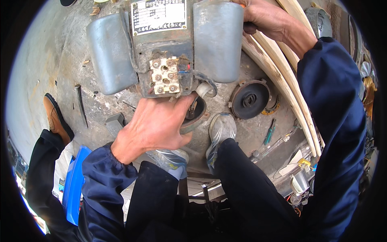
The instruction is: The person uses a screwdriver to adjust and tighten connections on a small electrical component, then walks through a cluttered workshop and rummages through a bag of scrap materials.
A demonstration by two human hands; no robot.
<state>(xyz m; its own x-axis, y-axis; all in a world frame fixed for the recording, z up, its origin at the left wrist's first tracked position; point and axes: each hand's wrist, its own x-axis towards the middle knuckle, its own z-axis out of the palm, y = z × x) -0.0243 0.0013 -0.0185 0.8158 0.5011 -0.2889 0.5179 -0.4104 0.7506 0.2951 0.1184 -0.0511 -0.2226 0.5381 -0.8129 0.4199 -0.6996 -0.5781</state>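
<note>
Our left hand lay just below the motor's terminal block, fingers spread on its lower edge; our right hand apparently gripped the housing.

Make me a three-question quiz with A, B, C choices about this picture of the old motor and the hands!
1. Where is the left hand?
A. just below the terminal block
B. on the blue bin
C. on the wooden strips

2. What colour are the sleeves?
A. red
B. dark blue
C. yellow

3. What is the right hand doing?
A. hanging free
B. gripping something at the motor's upper right
C. holding the green screwdriver

Answers: 1 A, its fingers reach the block's lower edge. 2 B, both forearms wear dark blue. 3 B, it is closed around a dark handle there.
</note>
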